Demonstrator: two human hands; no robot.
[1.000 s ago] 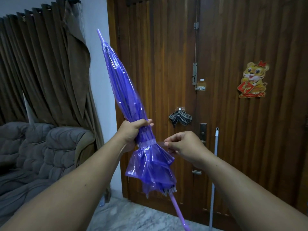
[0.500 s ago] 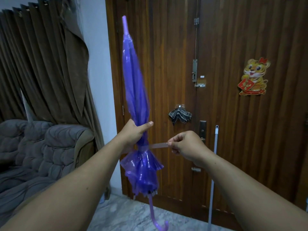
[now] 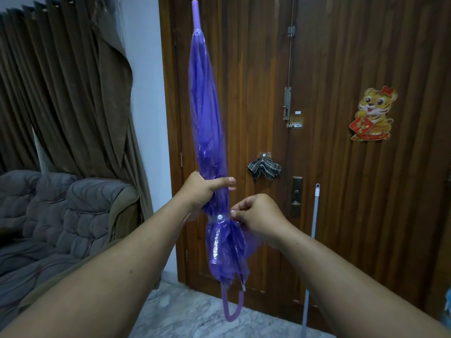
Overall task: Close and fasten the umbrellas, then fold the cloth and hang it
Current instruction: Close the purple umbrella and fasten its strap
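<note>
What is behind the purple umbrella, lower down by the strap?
Behind the purple umbrella stands the wooden door; a checked cloth hangs on it. The canopy and the right hand cover the strap's far end.

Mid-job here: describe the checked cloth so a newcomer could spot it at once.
Start at the wooden door straight ahead. Near its middle seam, right of the purple umbrella and just above the lock plate, hangs the checked cloth. It is the only fabric on the door, bunched and dark-and-light plaid, unlike the flat tiger sticker.

Dark wooden door (image 3: 341, 167) (tiger sticker (image 3: 372, 114) on it), brown curtains (image 3: 61, 93), grey sofa (image 3: 61, 215), marble floor (image 3: 185, 313), dim light.
</note>
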